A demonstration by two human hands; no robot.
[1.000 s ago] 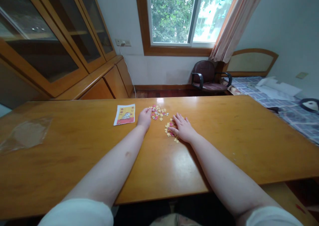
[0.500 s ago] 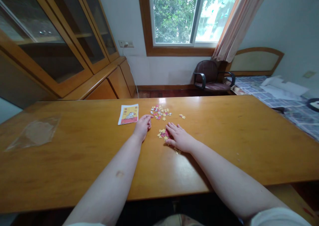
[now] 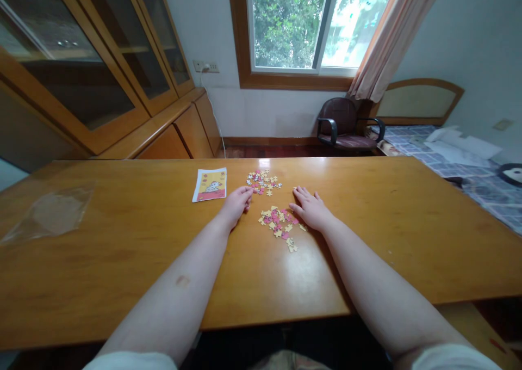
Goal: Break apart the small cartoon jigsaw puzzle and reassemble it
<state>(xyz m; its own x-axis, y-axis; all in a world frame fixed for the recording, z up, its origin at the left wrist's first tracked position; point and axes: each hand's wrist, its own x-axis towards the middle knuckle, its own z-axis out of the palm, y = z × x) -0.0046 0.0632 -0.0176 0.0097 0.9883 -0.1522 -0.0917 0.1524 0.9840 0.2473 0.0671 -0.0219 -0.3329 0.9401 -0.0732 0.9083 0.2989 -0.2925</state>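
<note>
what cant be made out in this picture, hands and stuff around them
All in the head view:
Whether the left hand pinches a piece: its own curled fingers hide that.
What, if anything, lies under the right hand: the hand covers it.
How many puzzle pieces there are: too small and crowded.
The full shape of the black-and-white thing: cut off by the right edge.

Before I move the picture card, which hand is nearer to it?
Left. The left hand is just right of the picture card; the right hand is farther right, beside the nearer puzzle pieces.
</note>
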